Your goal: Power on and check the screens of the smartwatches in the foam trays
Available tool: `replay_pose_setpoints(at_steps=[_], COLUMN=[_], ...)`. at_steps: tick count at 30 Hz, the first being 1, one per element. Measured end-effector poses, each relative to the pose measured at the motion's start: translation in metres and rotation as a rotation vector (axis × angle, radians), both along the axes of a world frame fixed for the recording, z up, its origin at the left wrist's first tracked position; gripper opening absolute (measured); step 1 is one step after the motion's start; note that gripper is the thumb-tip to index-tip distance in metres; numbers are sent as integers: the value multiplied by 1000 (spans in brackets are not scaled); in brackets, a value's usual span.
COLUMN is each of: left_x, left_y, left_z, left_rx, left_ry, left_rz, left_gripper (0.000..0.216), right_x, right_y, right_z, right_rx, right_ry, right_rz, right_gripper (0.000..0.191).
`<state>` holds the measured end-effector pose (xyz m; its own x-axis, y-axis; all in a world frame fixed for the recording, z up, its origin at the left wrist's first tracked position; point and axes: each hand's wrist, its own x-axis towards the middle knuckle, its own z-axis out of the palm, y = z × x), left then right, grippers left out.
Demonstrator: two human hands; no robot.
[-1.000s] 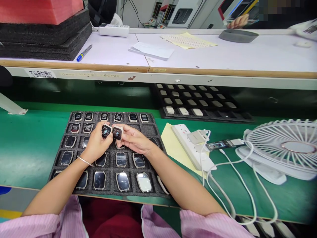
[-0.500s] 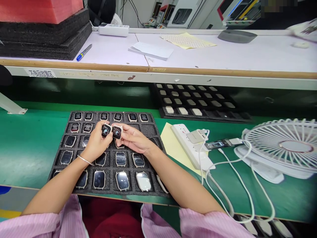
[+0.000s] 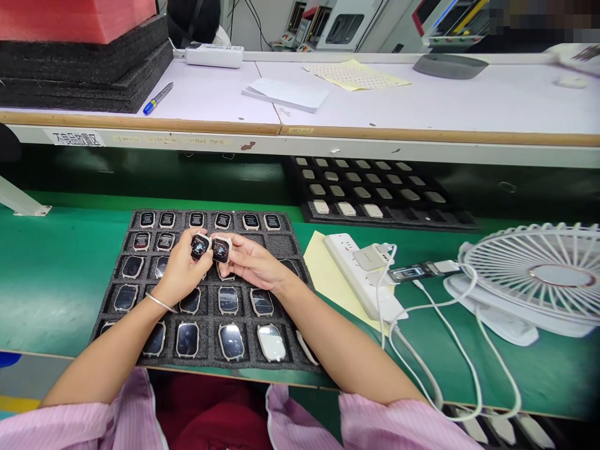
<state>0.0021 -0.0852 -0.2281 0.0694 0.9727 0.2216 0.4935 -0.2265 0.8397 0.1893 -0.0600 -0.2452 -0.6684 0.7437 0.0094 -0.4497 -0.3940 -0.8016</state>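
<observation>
My left hand (image 3: 184, 265) is closed on a strapless smartwatch (image 3: 200, 246) with a lit dark screen. Close beside it, my right hand (image 3: 250, 261) grips a second strapless smartwatch (image 3: 220, 250), its screen also lit. Both watches are held side by side, faces up, over a black foam tray (image 3: 210, 353). Rows of watch bodies lie in the tray's pockets. Those in the back rows show white text on their screens, while the nearer ones (image 3: 187, 339) look dark or reflective. My hands and forearms cover part of the tray.
Right of the tray are a yellow sheet (image 3: 323, 265), a white power strip (image 3: 363, 275) with looping cables, and a white fan (image 3: 557, 275). Another foam tray (image 3: 384, 215) sits under the shelf (image 3: 403, 106). On the shelf lie a pen (image 3: 158, 98), papers and stacked foam (image 3: 84, 75).
Almost nothing differs. Both hands still hold the two watches side by side, and the view has shifted very slightly.
</observation>
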Motion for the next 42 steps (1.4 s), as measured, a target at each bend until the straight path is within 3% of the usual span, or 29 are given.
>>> replay_pose_setpoints(at_steps=[28, 32, 38, 42], left_x=[-1, 1, 3, 4], left_y=[3, 4, 5, 3], left_z=[-6, -3, 7, 12], left_rx=[6, -77, -492, -506], left_ry=[-87, -248, -717, -853], left_rz=[-58, -12, -15, -15], left_gripper=[36, 36, 57, 62], right_x=[0, 0, 2, 2], right_y=[-1, 0, 6, 8], right_z=[2, 2, 2, 0], right_rx=[-15, -28, -135, -164], right_ry=[-17, -20, -46, -62], right_rz=[-5, -34, -155, -190], right_gripper=[52, 52, 48, 38])
